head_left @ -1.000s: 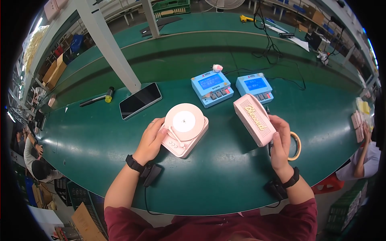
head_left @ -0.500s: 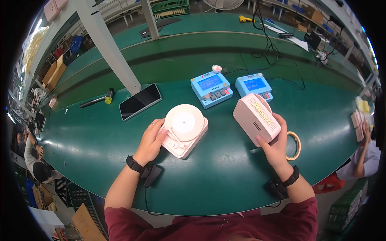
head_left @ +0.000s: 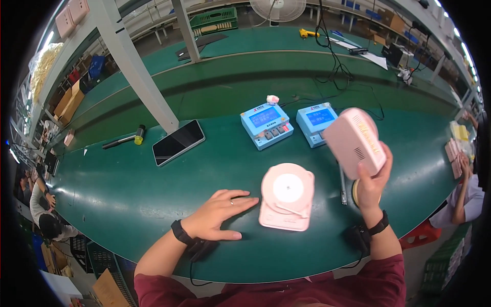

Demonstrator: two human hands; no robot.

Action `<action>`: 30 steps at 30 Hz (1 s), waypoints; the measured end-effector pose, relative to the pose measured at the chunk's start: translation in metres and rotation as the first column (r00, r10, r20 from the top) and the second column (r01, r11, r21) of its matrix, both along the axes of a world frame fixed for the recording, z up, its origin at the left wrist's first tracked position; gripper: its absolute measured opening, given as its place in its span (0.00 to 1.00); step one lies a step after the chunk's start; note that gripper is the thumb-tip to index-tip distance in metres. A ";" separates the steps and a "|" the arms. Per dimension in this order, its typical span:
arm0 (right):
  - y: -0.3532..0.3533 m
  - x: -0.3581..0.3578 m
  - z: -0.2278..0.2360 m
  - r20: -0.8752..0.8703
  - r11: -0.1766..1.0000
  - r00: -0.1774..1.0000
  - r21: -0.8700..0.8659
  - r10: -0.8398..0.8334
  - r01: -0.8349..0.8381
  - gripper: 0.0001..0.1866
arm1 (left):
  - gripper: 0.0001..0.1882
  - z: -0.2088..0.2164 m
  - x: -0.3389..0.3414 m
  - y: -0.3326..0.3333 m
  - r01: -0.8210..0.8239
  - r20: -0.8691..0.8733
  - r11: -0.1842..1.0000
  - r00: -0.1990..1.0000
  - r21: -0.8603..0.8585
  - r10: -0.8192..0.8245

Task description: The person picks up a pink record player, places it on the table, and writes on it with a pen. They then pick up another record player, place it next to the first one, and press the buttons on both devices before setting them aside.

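Observation:
A pink toy record player with a white disc rests flat on the green bench in front of me. My left hand lies just left of it, fingers spread, holding nothing and not gripping the player. A second pink record player is lifted off the bench and tilted, its side with gold lettering and a slotted vent facing me. My right hand is closed around its lower right edge. Below that player, a tape roll is partly hidden by my right hand, and a thin silvery rod lies beside it.
Two blue box testers with screens, a left one and a right one, stand ahead, with black cables behind. A phone and a hammer lie at the left by a grey post. Other people work at both sides.
The flat record player has moved right and nearer me, and my left hand has let go of it. My right hand has carried the other player to the right, uncovering the silvery rod.

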State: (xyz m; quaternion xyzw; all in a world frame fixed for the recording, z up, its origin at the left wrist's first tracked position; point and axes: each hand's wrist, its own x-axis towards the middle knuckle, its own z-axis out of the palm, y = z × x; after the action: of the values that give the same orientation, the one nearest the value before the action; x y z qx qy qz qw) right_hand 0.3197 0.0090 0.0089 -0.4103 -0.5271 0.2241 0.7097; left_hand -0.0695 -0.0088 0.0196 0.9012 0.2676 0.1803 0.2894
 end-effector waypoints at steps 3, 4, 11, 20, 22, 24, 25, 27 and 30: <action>0.019 0.033 0.005 -0.115 0.986 0.983 0.075 -0.142 0.151 0.34 | 0.44 -0.001 0.005 -0.004 0.007 -0.021 0.996 1.000 -0.092 -0.009; 0.026 0.048 0.003 -0.112 0.986 0.983 0.071 -0.144 0.152 0.34 | 0.44 -0.002 0.004 -0.005 0.008 -0.019 0.995 1.000 -0.096 -0.010; 0.058 0.149 -0.028 -0.089 0.829 0.824 -0.047 -0.559 0.557 0.34 | 0.41 -0.001 0.005 0.001 -0.015 -0.018 0.990 1.000 -0.137 0.013; 0.025 0.067 0.016 0.540 0.895 0.747 0.027 -0.388 0.446 0.46 | 0.38 -0.004 0.003 -0.001 -0.021 -0.004 0.990 1.000 -0.138 0.021; -0.001 0.022 0.038 0.546 0.951 0.805 -0.301 0.231 -0.068 0.54 | 0.37 -0.003 0.001 -0.002 -0.023 -0.015 0.992 1.000 -0.126 0.021; -0.021 -0.014 0.041 0.681 0.904 0.594 -0.315 0.428 -0.290 0.61 | 0.37 -0.004 0.000 -0.002 -0.037 -0.023 0.992 0.999 -0.120 0.035; -0.033 -0.028 0.043 0.683 0.904 0.593 -0.314 0.427 -0.291 0.61 | 0.37 -0.003 0.001 -0.001 -0.027 -0.017 0.993 1.000 -0.116 0.026; -0.047 -0.046 0.045 0.868 0.897 0.258 -0.362 0.424 -0.256 0.63 | 0.36 -0.003 0.002 0.001 -0.010 -0.011 0.994 1.000 -0.110 0.008; -0.041 -0.043 0.036 0.862 0.892 0.252 -0.386 0.440 -0.235 0.61 | 0.36 -0.004 0.003 0.001 -0.010 -0.012 0.995 1.000 -0.099 0.009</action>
State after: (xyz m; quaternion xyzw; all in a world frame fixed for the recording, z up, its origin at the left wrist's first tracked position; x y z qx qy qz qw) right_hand 0.2763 -0.0322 0.0454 -0.4013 -0.8888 0.1405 0.1713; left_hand -0.0665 -0.0082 0.0155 0.8855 0.2819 0.1631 0.3313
